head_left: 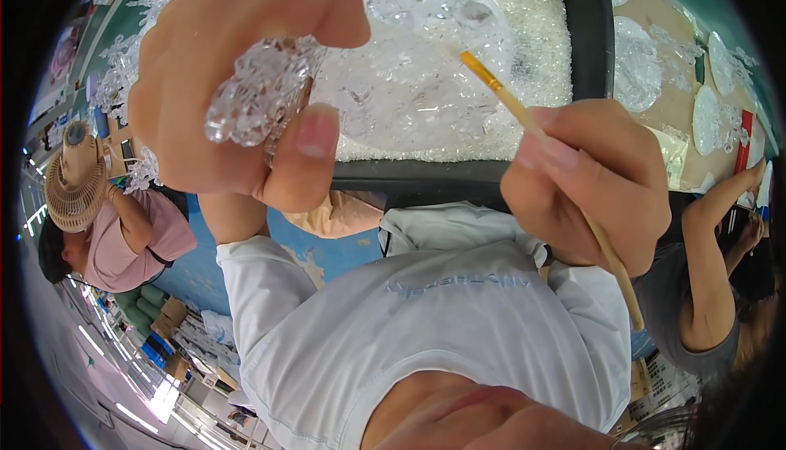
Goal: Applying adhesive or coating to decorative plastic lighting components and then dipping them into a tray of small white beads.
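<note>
My left hand (pixel 237 81) is closed round a clear, bumpy, glass-like ornament (pixel 260 94), its thumb and fingers pressed against it. My fingers cover part of the piece. In my right hand (pixel 594 176) is a thin paintbrush (pixel 524 114), gripped like a pen, its orange-yellow bristle end slanting up and left. The brush tip is over a black-rimmed tray (pixel 442 173), apart from the ornament. Clear glittering granules (pixel 544 32) fill the tray. Among them lies a whitish mass with clear, shiny shapes (pixel 409 65) on it; what they are I cannot make out.
Clear branched ornaments (pixel 123 69) crowd the table at left. Round clear pieces (pixel 634 65) lie on brown board at right, with a red strip (pixel 745 139). A beige fan (pixel 75 184) and a person in pink (pixel 135 241) are left; another person's arm (pixel 712 262) is right.
</note>
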Action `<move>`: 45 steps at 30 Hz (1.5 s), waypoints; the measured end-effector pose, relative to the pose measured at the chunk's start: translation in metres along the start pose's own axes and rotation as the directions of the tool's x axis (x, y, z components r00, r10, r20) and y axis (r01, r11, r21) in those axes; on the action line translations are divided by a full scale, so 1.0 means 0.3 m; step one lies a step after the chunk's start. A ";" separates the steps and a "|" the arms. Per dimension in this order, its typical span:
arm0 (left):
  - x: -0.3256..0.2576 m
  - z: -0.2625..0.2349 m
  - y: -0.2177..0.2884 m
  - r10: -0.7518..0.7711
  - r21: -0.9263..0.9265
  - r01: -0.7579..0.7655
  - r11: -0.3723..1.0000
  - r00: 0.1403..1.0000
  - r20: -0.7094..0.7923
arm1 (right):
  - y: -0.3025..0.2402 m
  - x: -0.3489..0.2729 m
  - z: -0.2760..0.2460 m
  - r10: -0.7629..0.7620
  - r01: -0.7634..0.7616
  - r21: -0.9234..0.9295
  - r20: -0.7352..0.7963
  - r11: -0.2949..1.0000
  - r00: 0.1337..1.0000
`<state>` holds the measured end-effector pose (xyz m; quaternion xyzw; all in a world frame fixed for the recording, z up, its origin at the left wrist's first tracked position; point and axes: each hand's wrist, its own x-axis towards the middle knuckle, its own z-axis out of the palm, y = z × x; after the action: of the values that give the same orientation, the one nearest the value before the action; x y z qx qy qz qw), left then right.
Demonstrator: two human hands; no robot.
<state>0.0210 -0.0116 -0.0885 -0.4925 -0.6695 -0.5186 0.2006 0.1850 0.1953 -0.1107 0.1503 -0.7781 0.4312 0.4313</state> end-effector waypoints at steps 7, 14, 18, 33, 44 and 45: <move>0.013 -0.022 -0.041 0.185 -0.015 -0.185 0.983 0.975 0.123 | -0.003 0.003 -0.019 -0.032 0.032 -0.004 0.038 0.999 0.999; 0.000 -0.041 -0.068 0.297 -0.004 -0.299 0.954 0.947 0.120 | 0.006 -0.008 -0.040 -0.035 0.031 0.043 0.084 0.999 0.996; 0.010 -0.036 -0.053 0.237 -0.020 -0.237 0.971 0.958 0.160 | 0.013 -0.010 -0.038 -0.059 0.058 0.014 0.068 0.998 0.996; 0.037 -0.066 -0.065 0.254 -0.007 -0.256 0.967 0.955 0.152 | 0.019 -0.018 -0.048 -0.050 0.048 0.045 0.046 0.998 0.998; 0.067 -0.002 -0.012 0.100 -0.098 -0.105 0.990 0.994 -0.052 | 0.018 -0.013 -0.065 0.017 -0.019 0.061 0.029 0.998 0.999; 0.077 -0.011 -0.020 0.104 -0.112 -0.109 0.988 0.993 -0.048 | 0.023 -0.016 -0.048 0.015 -0.014 0.059 -0.020 0.998 1.000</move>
<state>0.0049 -0.0040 -0.0724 -0.5271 -0.6071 -0.5549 0.2137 0.1913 0.2101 -0.1147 0.1529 -0.7618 0.4584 0.4315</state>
